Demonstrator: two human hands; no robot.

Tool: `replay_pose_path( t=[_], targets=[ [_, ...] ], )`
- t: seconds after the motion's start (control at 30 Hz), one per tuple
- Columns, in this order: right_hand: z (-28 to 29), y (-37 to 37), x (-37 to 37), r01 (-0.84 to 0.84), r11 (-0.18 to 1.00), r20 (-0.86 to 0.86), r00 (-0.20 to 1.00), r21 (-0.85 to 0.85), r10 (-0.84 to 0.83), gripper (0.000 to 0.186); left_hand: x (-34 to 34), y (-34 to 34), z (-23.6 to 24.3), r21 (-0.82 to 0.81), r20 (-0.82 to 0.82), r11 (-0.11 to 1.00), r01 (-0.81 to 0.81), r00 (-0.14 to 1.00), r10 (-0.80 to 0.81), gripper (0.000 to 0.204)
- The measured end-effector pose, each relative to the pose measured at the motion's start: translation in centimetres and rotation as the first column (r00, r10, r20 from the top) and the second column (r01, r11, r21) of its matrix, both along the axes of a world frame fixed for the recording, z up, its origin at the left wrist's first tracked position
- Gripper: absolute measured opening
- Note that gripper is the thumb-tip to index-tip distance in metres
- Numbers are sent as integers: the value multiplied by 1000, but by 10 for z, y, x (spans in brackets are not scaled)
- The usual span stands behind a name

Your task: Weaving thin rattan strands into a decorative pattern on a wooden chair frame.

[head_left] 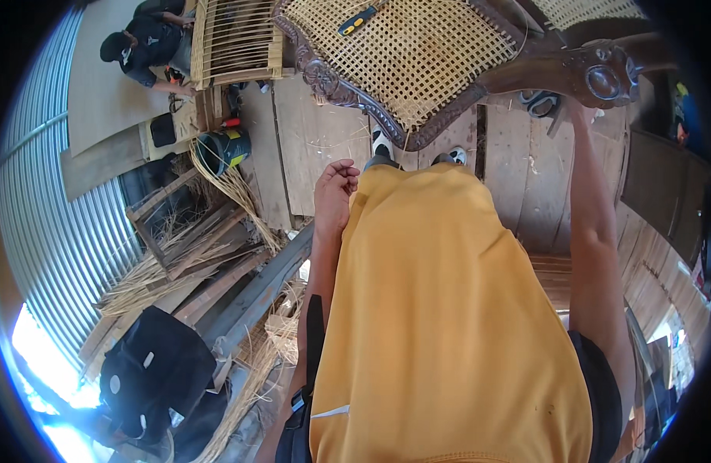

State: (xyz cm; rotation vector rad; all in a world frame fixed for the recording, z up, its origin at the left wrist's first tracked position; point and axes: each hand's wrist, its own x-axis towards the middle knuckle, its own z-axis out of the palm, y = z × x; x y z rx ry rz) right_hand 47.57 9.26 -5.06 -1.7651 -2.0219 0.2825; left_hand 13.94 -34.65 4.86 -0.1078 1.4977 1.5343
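My left hand hangs beside my yellow apron, its fingers loosely bent and slightly apart, with nothing seen in it. My right arm reaches forward to a dark carved wooden chair frame. The right hand is mostly hidden behind that wood, so its fingers do not show. Close to its left is a pair of dark-handled scissors; whether the hand touches them I cannot tell. Woven cane fills the chair's frame in front of me. A yellow-and-black handled tool lies on the cane.
At the far left a person in dark clothes works by a slatted wooden frame. A dark bucket stands near cane strips and wood scraps. A black covered item sits at lower left. Wooden floorboards lie underfoot.
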Motion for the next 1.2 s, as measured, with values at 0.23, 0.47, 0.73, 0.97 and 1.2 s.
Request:
replay_pose_path(
  t=[0.23,0.47,0.73,0.97,1.2],
  targets=[
    [31,-42,-1,-45,998,-105,993,45,49,42,-43,40,8,-138,-98,940,311,941,-325,19],
    [56,-191,-46,195,768,-382,777,-610,-500,52,-82,115,5,-450,-640,614,649,246,-728,20],
    [55,-354,-127,317,496,-130,726,-808,-675,45,-102,158,-41,-350,-878,245,904,-225,-423,32],
    [69,-378,-192,303,704,-326,723,-642,-609,25,-103,169,-67,-365,-864,137,921,-280,-419,24],
    [85,-359,-243,212,830,-412,788,-515,-457,26,-102,176,-66,-333,-864,139,933,-243,-440,21]
  ],
)
